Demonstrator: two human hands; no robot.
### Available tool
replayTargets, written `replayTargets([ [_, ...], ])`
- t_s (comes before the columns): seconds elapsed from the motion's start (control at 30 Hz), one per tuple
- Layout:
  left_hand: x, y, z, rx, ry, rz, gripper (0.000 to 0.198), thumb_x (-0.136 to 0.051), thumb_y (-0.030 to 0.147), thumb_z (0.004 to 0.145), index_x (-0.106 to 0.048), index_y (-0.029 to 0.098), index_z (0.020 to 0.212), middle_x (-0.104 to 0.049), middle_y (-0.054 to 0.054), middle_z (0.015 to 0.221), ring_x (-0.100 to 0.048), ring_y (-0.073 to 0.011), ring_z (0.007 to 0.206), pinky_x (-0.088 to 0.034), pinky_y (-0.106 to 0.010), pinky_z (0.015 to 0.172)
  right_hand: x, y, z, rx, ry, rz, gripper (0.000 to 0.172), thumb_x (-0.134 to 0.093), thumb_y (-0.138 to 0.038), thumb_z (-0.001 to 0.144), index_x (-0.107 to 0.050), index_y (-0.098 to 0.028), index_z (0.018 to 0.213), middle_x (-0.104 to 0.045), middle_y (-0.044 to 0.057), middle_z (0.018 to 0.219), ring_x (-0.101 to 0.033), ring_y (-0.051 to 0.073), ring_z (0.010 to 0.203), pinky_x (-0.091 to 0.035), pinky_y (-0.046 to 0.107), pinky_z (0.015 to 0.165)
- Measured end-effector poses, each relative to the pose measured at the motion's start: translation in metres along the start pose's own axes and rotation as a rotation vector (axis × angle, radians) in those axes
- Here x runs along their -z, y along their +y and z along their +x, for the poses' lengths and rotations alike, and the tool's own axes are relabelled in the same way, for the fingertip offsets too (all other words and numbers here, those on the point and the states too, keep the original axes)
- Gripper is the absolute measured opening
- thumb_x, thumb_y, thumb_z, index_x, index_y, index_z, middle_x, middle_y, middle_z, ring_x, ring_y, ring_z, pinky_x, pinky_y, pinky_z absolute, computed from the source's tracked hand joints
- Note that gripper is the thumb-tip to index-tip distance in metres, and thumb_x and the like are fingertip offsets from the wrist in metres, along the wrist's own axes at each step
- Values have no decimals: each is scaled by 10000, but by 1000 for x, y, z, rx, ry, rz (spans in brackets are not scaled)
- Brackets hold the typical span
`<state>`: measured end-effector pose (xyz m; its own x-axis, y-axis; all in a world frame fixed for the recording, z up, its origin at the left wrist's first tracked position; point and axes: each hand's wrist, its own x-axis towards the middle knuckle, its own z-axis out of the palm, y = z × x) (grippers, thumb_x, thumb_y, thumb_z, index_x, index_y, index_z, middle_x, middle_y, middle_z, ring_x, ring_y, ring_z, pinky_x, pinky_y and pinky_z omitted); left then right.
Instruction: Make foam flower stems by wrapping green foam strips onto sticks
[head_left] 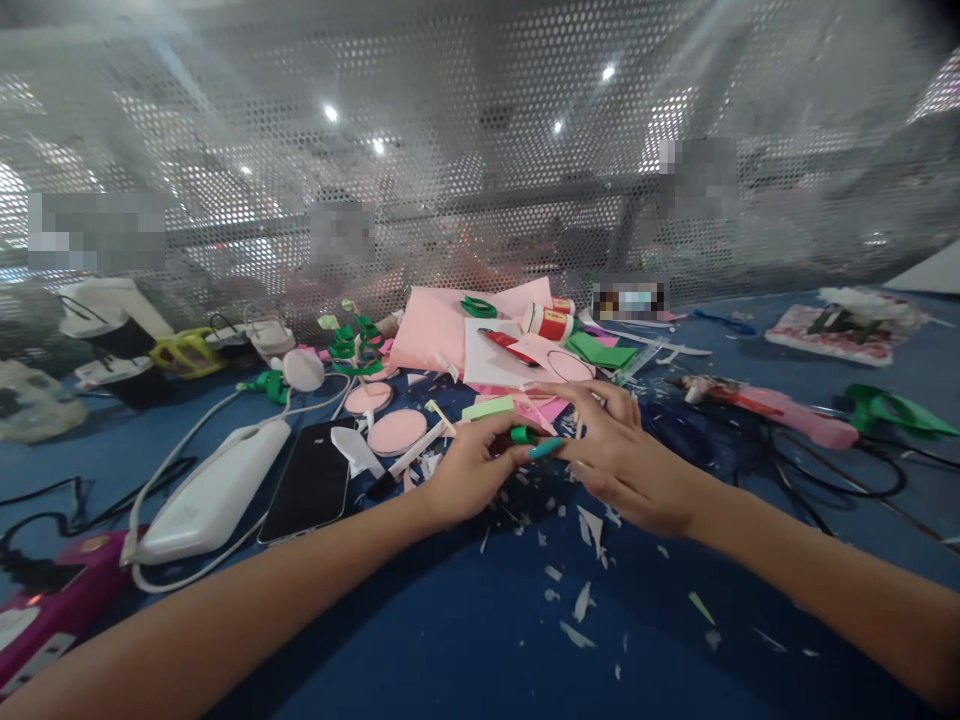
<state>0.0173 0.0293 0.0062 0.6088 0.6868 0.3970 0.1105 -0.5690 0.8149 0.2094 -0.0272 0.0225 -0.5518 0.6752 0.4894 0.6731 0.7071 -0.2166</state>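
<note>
A small curled strip of green paper (523,435) sits between the thumb and fingers of my left hand (480,462). That thumb has a long teal nail pointing right. Close on the right is my right hand (630,462), palm down with its fingers apart. One of its fingers reaches to the left thumb's nail; whether it also touches the green strip is hidden. Just behind my left hand lies a light green paper piece (487,409). Pink paper discs (397,432) and a thin stick with a pale tip (441,417) lie to the left.
White scraps (581,603) litter the blue table. At left are a black phone (307,482), a white power bank (217,490) and a magenta power strip (67,590). Pink sheets (431,330) and red-white rolls (547,322) lie behind. A pink-handled glue gun (802,412) is right.
</note>
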Motion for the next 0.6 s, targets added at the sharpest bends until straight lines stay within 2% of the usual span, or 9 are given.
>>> replayTargets([
  [0.17, 1, -2, -1, 20, 4, -10, 115, -548, 149, 771, -619, 128, 860, -628, -34, 784, -567, -127, 729, -469, -272, 709, -1, -1, 1, 21, -14, -78, 605, -125, -574, 893, -596, -306, 1162, -230, 43, 1420, -211, 344, 1230, -182, 584, 982],
  [0.3, 1, 1, -1, 16, -15, -2, 134, -560, 200, 780, -623, 129, 875, -641, -46, 827, -571, -133, 756, -466, -265, 711, -2, -2, -1, 6, -13, -12, 611, -129, -578, 892, -615, -298, 1134, -251, 44, 1415, -208, 343, 1239, -182, 592, 985],
  [0.47, 1, 3, -1, -34, -13, 118, 225, -546, 257, 802, -605, 136, 982, -646, -55, 877, -571, -134, 756, -467, -251, 679, -11, 2, -4, -169, 98, 354, 677, -72, -610, 871, -644, -311, 1079, -382, 27, 1358, -175, 300, 1306, -102, 559, 1065],
  [0.53, 1, 1, -1, -86, 14, 199, 210, -541, 193, 789, -604, 134, 981, -647, -51, 853, -572, -134, 748, -467, -254, 679, -14, 5, -4, -240, 102, 523, 690, -55, -608, 873, -646, -314, 1076, -431, 25, 1333, -213, 285, 1313, -63, 560, 1079],
  [0.6, 2, -2, -2, -141, 21, 278, 207, -516, 120, 774, -612, 140, 956, -650, -49, 844, -577, -139, 771, -465, -265, 707, -17, 7, -3, -272, 76, 696, 706, -46, -618, 870, -640, -307, 1092, -503, 40, 1278, -294, 279, 1291, -102, 566, 1077],
])
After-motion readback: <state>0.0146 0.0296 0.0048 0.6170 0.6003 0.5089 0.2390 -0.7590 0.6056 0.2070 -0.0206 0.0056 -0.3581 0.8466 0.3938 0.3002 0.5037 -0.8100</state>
